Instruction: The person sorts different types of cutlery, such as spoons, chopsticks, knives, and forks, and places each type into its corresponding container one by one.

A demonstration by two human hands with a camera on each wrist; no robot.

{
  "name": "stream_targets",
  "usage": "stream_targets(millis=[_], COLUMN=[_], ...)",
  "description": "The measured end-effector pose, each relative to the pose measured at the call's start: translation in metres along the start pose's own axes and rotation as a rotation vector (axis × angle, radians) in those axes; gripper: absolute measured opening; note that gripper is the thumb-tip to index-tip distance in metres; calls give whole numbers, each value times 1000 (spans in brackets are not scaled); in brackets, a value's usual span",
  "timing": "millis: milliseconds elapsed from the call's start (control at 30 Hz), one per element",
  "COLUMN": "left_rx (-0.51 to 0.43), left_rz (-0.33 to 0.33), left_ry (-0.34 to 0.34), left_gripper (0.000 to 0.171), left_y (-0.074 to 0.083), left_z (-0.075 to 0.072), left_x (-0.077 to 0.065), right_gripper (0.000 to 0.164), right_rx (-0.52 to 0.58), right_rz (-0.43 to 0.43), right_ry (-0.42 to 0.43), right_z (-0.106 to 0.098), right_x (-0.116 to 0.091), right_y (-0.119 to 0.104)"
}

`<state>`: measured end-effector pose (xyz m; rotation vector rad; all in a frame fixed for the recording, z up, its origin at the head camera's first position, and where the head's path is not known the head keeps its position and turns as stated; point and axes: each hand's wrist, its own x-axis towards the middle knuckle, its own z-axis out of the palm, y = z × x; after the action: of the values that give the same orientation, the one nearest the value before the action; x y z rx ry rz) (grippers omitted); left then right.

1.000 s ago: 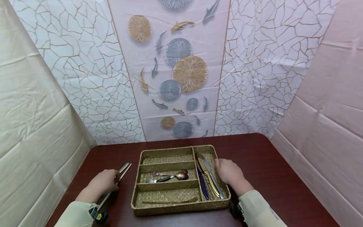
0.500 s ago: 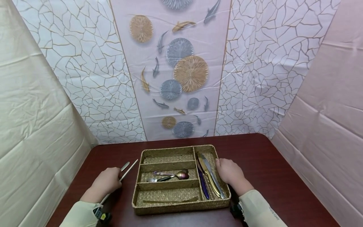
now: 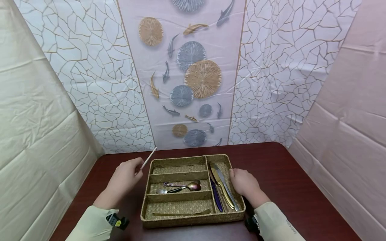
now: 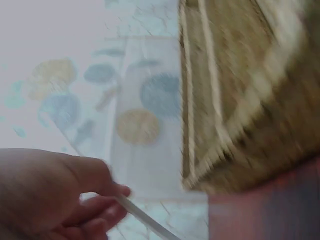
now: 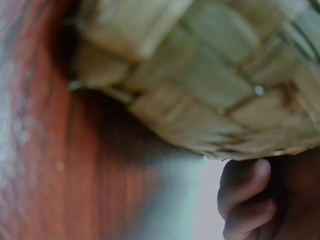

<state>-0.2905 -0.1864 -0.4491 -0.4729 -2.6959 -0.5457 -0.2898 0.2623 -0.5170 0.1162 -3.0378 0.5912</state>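
Note:
My left hand (image 3: 125, 179) pinches a slim white chopstick (image 3: 149, 156) between thumb and fingers, just left of a woven cutlery tray (image 3: 178, 219). In the left wrist view the chopstick (image 4: 147, 220) slants across below the fingertips, with the tray's corner at upper right. My right hand (image 3: 245, 184) grips the tray's right side, thumb at the rim. In the right wrist view curled fingers (image 5: 245, 195) sit against the woven wall (image 5: 210, 75). Spoons (image 3: 193, 186) lie in the tray's middle compartment, a gold fork (image 3: 181, 213) in the front one, and several knives (image 3: 221, 185) in the right one.
The dark red-brown table (image 3: 271, 167) extends on both sides of the tray. A patterned cloth (image 3: 193, 100) hangs behind its far edge, with pale cloths at left (image 3: 39, 134) and right (image 3: 356, 117).
My left hand has moved forward and right, raising the chopstick toward the tray's back left corner. The silver utensil tip near that hand is no longer visible. The right hand keeps its grip.

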Motion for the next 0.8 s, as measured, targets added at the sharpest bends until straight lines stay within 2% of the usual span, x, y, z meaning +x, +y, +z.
stream_targets(millis=[200,267,367,533,800], left_rx=[-57,-75,-93,-72,-51], left_rz=[87,111,144,181,190], left_ry=[197,236,253,211,68], left_gripper=[12,13,16,20,18], left_y=[32,39,46,53,59], left_z=[-5,-5,-4,5,27], left_x=[10,14,19,27,43], right_gripper=[49,49,51,51,51], right_rx=[13,11,3,10,20], right_rz=[1,7,11,8,4], right_ry=[-5,-13,-11,0,-8], right_z=[4,4,3,2,1], right_x=[2,3,4,4,2], right_y=[1,2,4,3,2])
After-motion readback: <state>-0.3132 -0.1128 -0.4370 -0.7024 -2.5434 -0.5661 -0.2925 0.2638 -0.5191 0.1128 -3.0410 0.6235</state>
